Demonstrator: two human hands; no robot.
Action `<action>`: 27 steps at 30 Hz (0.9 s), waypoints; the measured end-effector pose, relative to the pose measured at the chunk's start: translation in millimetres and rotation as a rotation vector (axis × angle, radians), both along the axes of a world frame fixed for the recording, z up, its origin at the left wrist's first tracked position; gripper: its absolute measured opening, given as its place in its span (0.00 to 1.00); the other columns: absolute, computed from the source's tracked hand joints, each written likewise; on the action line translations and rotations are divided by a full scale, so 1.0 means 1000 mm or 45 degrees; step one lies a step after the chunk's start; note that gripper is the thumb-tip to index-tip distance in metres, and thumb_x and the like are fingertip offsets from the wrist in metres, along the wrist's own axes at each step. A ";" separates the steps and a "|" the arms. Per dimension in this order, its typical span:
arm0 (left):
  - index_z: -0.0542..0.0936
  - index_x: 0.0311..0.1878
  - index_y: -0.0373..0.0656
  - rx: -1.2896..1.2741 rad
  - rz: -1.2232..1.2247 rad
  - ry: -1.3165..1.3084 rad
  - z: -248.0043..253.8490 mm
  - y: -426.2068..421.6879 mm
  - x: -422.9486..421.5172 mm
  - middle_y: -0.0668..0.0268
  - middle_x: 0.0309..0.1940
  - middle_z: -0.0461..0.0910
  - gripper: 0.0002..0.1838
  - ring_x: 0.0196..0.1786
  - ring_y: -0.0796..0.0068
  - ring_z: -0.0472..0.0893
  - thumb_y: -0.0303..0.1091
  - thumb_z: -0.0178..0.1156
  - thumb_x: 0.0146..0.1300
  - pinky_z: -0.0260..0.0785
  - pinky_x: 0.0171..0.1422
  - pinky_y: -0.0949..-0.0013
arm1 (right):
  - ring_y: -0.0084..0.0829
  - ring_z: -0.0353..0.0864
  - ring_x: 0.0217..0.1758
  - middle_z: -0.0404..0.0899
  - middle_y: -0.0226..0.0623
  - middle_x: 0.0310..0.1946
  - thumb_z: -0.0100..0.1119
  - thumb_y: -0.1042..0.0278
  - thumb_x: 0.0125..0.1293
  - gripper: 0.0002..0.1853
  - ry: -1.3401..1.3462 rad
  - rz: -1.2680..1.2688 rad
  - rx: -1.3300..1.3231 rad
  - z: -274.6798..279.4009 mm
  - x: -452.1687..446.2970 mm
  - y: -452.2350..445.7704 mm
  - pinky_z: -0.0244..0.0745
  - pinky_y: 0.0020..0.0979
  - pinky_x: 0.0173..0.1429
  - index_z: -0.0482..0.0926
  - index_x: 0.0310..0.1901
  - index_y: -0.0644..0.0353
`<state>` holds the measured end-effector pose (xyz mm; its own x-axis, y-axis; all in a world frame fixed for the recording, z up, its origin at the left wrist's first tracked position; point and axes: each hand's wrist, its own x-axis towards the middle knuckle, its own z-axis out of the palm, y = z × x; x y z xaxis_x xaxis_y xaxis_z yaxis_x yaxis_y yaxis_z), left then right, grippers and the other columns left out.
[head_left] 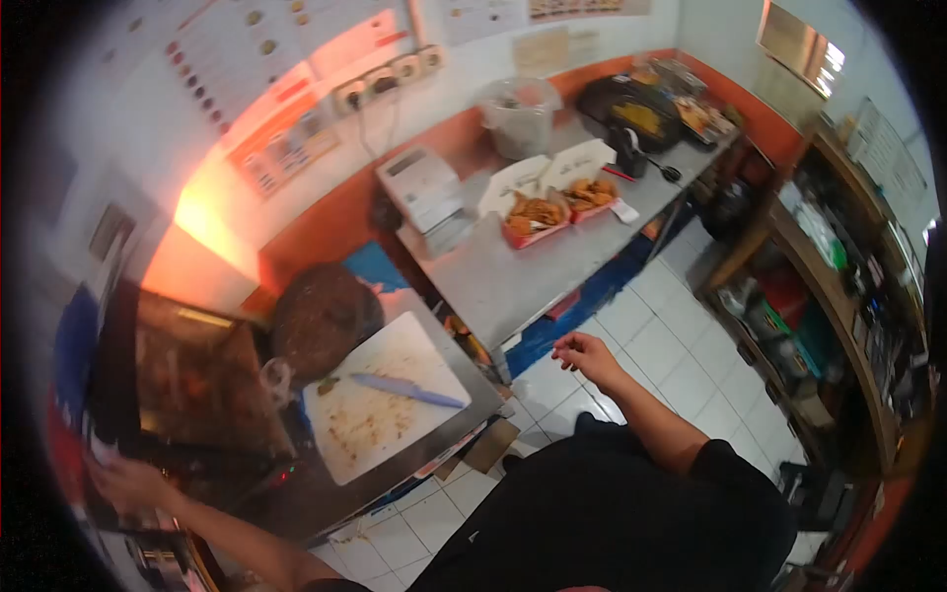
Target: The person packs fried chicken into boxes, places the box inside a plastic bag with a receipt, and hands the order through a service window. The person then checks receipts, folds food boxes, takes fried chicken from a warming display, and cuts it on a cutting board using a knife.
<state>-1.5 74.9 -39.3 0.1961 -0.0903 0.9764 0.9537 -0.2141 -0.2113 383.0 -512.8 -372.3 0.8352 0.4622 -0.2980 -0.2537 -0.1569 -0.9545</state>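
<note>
My right hand (584,357) hangs in the air above the tiled floor, fingers loosely bent, with nothing in it. My left hand (128,481) reaches to the far left, beside the glass-fronted case (187,370); its fingers are blurred, and whether they grip anything is unclear. Between my hands lies a white cutting board (385,434) strewn with brown crumbs. A knife (409,389) with a bluish-purple blade and handle rests on it. Behind the board is a large round dark brown object (326,318).
On the steel table (493,296) stand two open boxes of fried food (534,217) (590,195), a white machine (422,187), a clear bucket (520,116) and a dark pan (631,116). Crowded wooden shelves (789,247) line the right. Orange light glows at left.
</note>
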 end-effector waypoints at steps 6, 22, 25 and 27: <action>0.77 0.45 0.34 -0.597 -1.444 -0.276 -0.124 -0.194 0.249 0.57 0.42 0.78 0.09 0.44 0.64 0.77 0.30 0.53 0.68 0.68 0.49 0.65 | 0.19 0.76 0.32 0.83 0.29 0.36 0.57 0.72 0.64 0.08 -0.231 -0.364 -0.013 0.005 0.128 -0.051 0.69 0.23 0.36 0.79 0.44 0.58; 0.76 0.52 0.32 -2.189 -1.447 -0.170 -0.405 -0.293 0.694 0.54 0.49 0.79 0.15 0.31 0.72 0.81 0.23 0.61 0.61 0.73 0.40 0.70 | 0.18 0.77 0.38 0.81 0.31 0.40 0.55 0.80 0.64 0.08 -0.442 -0.113 0.069 -0.059 0.446 -0.012 0.74 0.22 0.44 0.78 0.44 0.62; 0.78 0.40 0.32 -2.127 -1.387 -0.274 -0.387 -0.297 0.665 0.58 0.41 0.80 0.05 0.35 0.72 0.81 0.23 0.60 0.62 0.72 0.40 0.72 | 0.18 0.76 0.36 0.81 0.32 0.40 0.56 0.81 0.61 0.12 -0.331 0.019 0.180 -0.057 0.451 0.013 0.73 0.22 0.41 0.79 0.47 0.62; 0.78 0.37 0.35 -1.893 -1.385 -0.150 -0.381 -0.294 0.649 0.60 0.39 0.79 0.03 0.38 0.71 0.80 0.21 0.60 0.60 0.72 0.42 0.71 | 0.18 0.75 0.34 0.81 0.32 0.40 0.57 0.81 0.59 0.18 -0.540 0.341 -0.194 0.009 0.447 0.038 0.73 0.22 0.39 0.79 0.52 0.59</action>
<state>647.9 -219.5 -420.2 0.5808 0.7291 0.3620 0.2776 -0.5955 0.7539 830.0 -474.7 -363.4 0.7553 0.6542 -0.0399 0.2182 -0.3084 -0.9259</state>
